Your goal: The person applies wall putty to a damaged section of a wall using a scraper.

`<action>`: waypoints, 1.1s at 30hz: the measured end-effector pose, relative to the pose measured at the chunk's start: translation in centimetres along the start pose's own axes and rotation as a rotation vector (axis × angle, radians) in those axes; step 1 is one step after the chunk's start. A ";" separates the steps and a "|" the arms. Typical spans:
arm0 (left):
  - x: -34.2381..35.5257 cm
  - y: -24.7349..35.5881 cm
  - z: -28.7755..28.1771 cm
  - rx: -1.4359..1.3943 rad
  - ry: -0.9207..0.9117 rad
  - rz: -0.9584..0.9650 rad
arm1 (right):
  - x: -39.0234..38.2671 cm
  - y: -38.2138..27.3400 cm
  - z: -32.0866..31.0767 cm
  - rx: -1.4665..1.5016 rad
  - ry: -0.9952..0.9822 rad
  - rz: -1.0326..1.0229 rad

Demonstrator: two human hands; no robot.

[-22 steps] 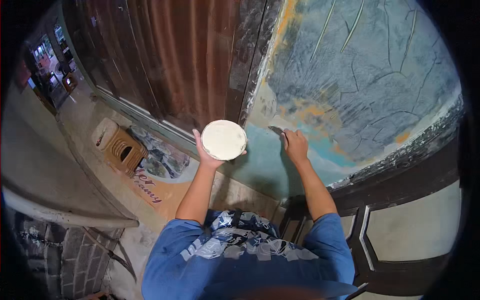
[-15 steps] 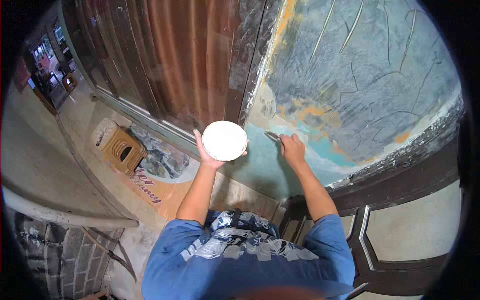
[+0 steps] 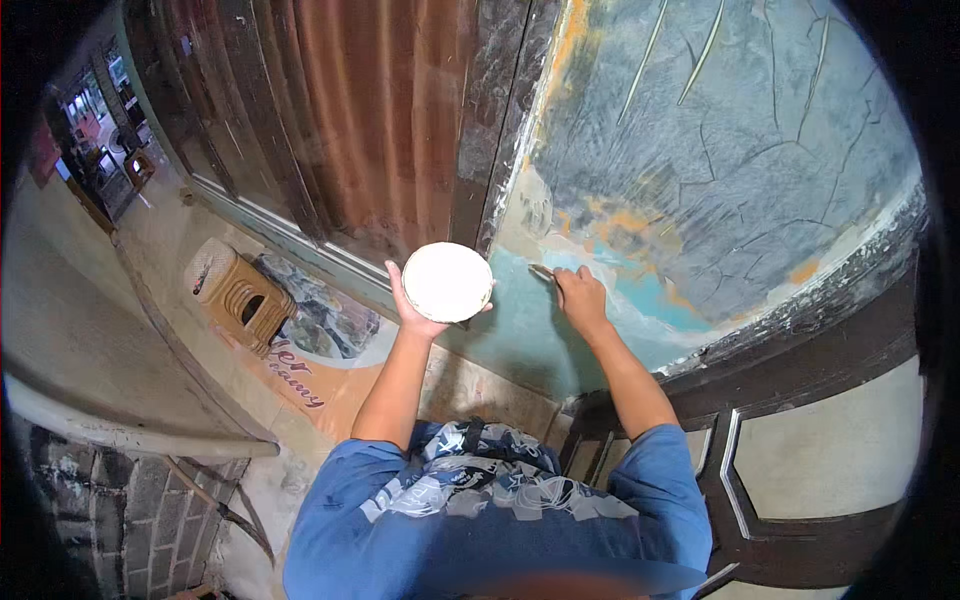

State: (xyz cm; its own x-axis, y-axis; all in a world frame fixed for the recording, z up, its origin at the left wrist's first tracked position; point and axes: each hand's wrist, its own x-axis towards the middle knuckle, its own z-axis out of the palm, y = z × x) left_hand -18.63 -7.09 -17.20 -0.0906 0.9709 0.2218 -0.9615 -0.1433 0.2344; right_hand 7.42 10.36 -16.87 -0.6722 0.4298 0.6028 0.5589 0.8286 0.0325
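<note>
My left hand [image 3: 418,318] holds up a round white bowl-like container [image 3: 447,283], its fingers wrapped round the side and underneath. Glare washes out the top, so I cannot make out its contents. My right hand [image 3: 581,298] is closed on a slim tool with a thin dark end [image 3: 541,270]; whether it is a brush or a small knife I cannot tell. The tool's end is at the pale teal part of a painted wall [image 3: 520,330], just below a patch of orange and brighter turquoise. Higher up, the wall is grey-blue with dark branching lines.
Left of the wall stands a dark wooden frame with a brown curtain [image 3: 370,120] behind glass. A tan plastic stool [image 3: 240,300] rests on a printed sheet [image 3: 300,385] on the floor. Dark panelled wood [image 3: 820,460] lies at lower right, with a pale pipe [image 3: 140,430] at lower left.
The container in my left hand has shifted very slightly left. My right hand and its tool have moved a touch left along the teal area.
</note>
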 end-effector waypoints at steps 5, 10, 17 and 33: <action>0.1 0.0 -0.2 -0.019 0.037 0.010 | 1.4 0.7 -0.4 -0.043 -0.017 0.046; 0.1 -0.2 -0.4 -0.044 0.021 -0.002 | 2.4 0.4 -1.9 -0.017 0.099 0.010; 0.1 -0.2 -0.1 -0.053 0.033 -0.024 | 0.4 0.3 0.5 -0.054 -0.047 0.007; 0.8 -0.6 0.1 -0.025 -0.025 -0.044 | 1.5 0.7 -1.0 -0.076 0.019 0.008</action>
State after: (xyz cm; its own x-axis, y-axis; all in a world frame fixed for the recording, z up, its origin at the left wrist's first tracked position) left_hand -18.13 -6.30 -17.05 -0.0415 0.9711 0.2350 -0.9706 -0.0950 0.2212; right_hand 7.30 11.22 -15.12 -0.6586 0.4284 0.6186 0.5996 0.7955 0.0875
